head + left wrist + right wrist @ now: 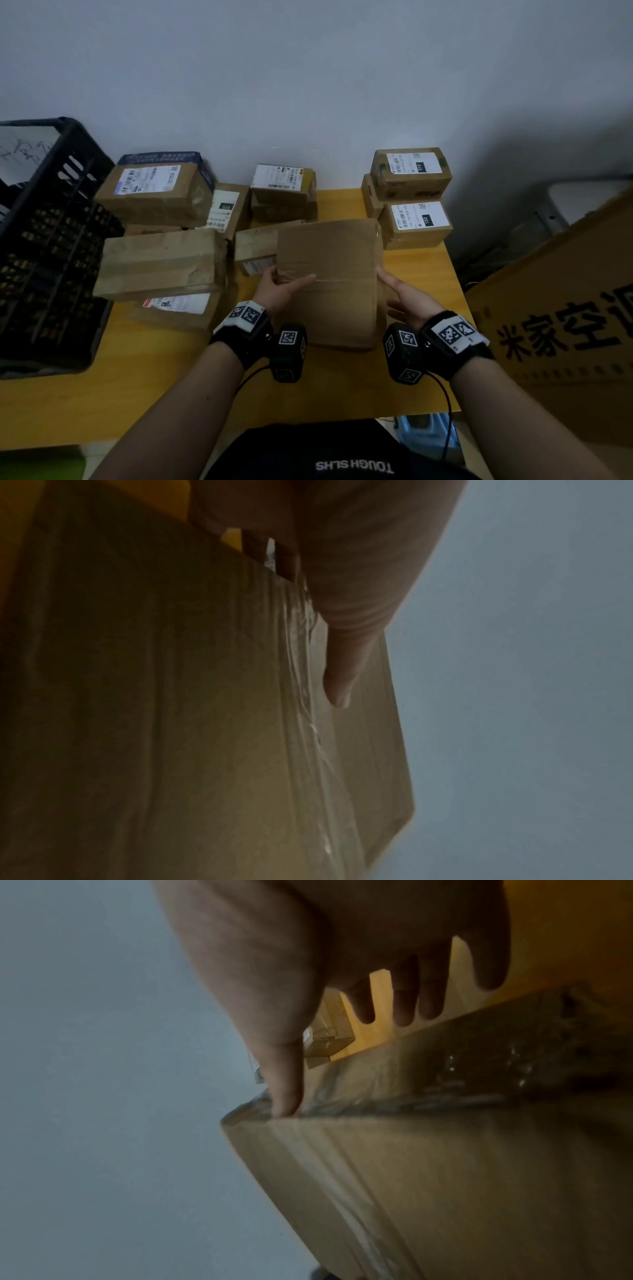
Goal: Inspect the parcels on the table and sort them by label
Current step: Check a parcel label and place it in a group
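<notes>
Head view, left hand (281,289), right hand (407,301) gripping parcel (330,274)

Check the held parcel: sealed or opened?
Sealed as far as shown: clear tape runs unbroken across the held parcel, gripped by left hand and right hand.

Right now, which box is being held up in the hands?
The big plain box in the middle, gripped by both hands; it shows no label, while the others rest on the table.

Brown cardboard parcel (329,274) w/ clear tape, yellow table (137,377), black crate (48,246).
</notes>
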